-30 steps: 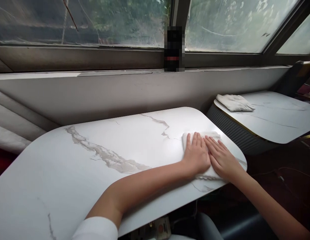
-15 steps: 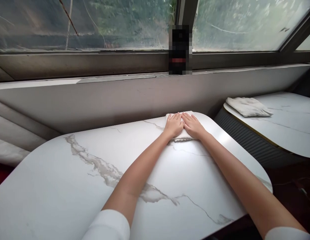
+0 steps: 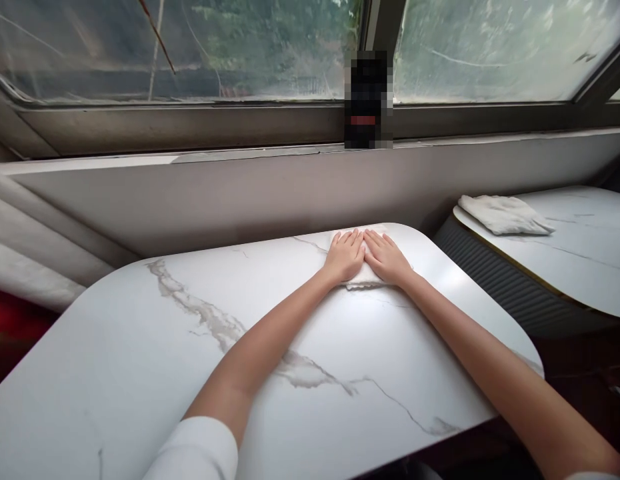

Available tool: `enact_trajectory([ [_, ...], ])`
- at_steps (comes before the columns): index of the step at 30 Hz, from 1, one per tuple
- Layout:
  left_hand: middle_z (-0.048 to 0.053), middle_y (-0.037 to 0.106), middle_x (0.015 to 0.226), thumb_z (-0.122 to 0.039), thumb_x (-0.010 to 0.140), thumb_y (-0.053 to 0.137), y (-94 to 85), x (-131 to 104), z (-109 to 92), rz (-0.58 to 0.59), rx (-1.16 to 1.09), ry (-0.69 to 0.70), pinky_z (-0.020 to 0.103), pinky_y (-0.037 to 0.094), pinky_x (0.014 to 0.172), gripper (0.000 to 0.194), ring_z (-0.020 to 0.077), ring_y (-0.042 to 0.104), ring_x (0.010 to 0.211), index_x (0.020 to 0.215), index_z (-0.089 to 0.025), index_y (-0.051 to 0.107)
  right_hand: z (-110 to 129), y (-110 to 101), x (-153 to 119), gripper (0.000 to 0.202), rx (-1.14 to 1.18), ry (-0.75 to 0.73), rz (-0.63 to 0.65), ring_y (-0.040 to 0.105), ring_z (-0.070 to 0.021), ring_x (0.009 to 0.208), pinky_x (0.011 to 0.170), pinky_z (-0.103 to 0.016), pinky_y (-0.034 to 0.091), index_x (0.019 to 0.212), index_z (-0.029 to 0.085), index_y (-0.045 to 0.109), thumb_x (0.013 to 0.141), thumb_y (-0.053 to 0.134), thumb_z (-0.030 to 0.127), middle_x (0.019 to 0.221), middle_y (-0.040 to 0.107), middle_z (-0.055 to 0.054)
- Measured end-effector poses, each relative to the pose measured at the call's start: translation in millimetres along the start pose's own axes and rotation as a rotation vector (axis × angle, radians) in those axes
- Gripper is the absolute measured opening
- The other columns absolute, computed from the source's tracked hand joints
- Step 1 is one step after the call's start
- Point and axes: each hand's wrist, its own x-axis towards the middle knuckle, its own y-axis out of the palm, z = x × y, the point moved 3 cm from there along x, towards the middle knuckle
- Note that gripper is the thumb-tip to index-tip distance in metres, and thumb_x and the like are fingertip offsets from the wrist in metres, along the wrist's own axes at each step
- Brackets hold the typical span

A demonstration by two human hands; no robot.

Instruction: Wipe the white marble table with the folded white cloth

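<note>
On the big marbled tabletop, the action has shifted: a second ago I had the hands near the right-hand rounded end, and now they're out at the far edge, arms stretched long, barely different from half a second back. Here's the left hand, here's the right hand, both palm-down and flat, fingers extended forward, inner sides meeting or nearly so, nothing pinched. Under them lies the folded white cloth, its near edge peeking out below the palms. I'd judge that puts the wiping on the strip by the wall, with the bare stretch nearer my sleeves out of the cloth's reach for now. Around us, biggest first: the windows above and beyond the hands, then the low wall just past the fingertips, which looks like the stop on any further forward push. Off to the right of the hands sits a second table, well apart, carrying another white cloth on its near corner. Smallest, beyond the fingers, a dark pixelated object I can't identify, clear of the work.
</note>
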Motion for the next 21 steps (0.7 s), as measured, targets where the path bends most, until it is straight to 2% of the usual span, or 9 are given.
enact_trajectory([
  [3, 0.010, 0.030, 0.149, -0.027, 0.097, 0.020, -6.1, -39, -17, -0.017, 0.000, 0.014, 0.040, 0.011, 0.114, 0.050, 0.0199, 0.026, 0.136, 0.141, -0.008, 0.032, 23, -7, -36, 0.057, -0.020, -0.038, 0.000, 0.023, -0.0212, 0.138, 0.112, -0.043, 0.020, 0.141, 0.005, 0.032, 0.092, 0.022, 0.032, 0.148, 0.031, -0.014],
  [8, 0.013, 0.029, 0.149, -0.029, 0.097, 0.018, -18.7, -119, -51, -0.032, -0.011, 0.050, 0.043, 0.011, 0.114, 0.052, 0.0216, 0.022, 0.138, 0.141, -0.004, 0.031, 68, -22, -113, 0.056, -0.058, -0.096, -0.027, 0.021, -0.0219, 0.139, 0.112, -0.044, 0.021, 0.141, 0.003, 0.031, 0.093, 0.019, 0.029, 0.148, 0.031, -0.014],
  [10, 0.013, 0.028, 0.149, -0.029, 0.097, 0.019, -25.0, -150, -62, -0.013, -0.018, 0.073, 0.044, 0.010, 0.115, 0.052, 0.0224, 0.019, 0.139, 0.141, -0.003, 0.031, 88, -27, -142, 0.056, -0.073, -0.127, -0.040, 0.019, -0.0224, 0.139, 0.112, -0.046, 0.021, 0.144, 0.003, 0.025, 0.093, 0.021, 0.027, 0.148, 0.030, -0.015],
  [12, 0.013, 0.026, 0.149, -0.030, 0.097, 0.020, -32.1, -179, -69, 0.015, -0.030, 0.102, 0.045, 0.009, 0.115, 0.052, 0.0230, 0.016, 0.140, 0.141, -0.003, 0.030, 109, -32, -166, 0.060, -0.086, -0.154, -0.055, 0.016, -0.0238, 0.140, 0.112, -0.048, 0.021, 0.147, 0.004, 0.013, 0.092, 0.026, 0.026, 0.149, 0.028, -0.016],
  [16, 0.013, 0.024, 0.150, -0.031, 0.097, 0.022, -46.9, -225, -68, 0.058, -0.046, 0.152, 0.046, 0.007, 0.115, 0.052, 0.0236, 0.010, 0.140, 0.141, -0.004, 0.028, 149, -38, -195, 0.073, -0.086, -0.184, -0.075, 0.015, -0.0268, 0.140, 0.112, -0.051, 0.021, 0.146, 0.004, -0.009, 0.090, 0.032, 0.024, 0.150, 0.023, -0.017],
  [19, 0.014, 0.024, 0.150, -0.032, 0.097, 0.024, -55.1, -244, -57, 0.075, -0.061, 0.155, 0.046, 0.008, 0.115, 0.052, 0.0237, 0.009, 0.141, 0.141, -0.004, 0.029, 172, -38, -200, 0.076, -0.051, -0.207, -0.067, 0.016, -0.0281, 0.140, 0.112, -0.052, 0.021, 0.145, 0.003, -0.013, 0.089, 0.033, 0.023, 0.151, 0.022, -0.017],
  [21, 0.014, 0.026, 0.149, -0.033, 0.096, 0.028, -58.0, -249, -46, 0.074, -0.073, 0.125, 0.045, 0.011, 0.115, 0.052, 0.0233, 0.010, 0.140, 0.139, -0.005, 0.032, 180, -36, -195, 0.075, -0.021, -0.235, -0.056, 0.015, -0.0281, 0.140, 0.111, -0.052, 0.021, 0.145, 0.003, -0.014, 0.089, 0.032, 0.023, 0.150, 0.022, -0.017],
])
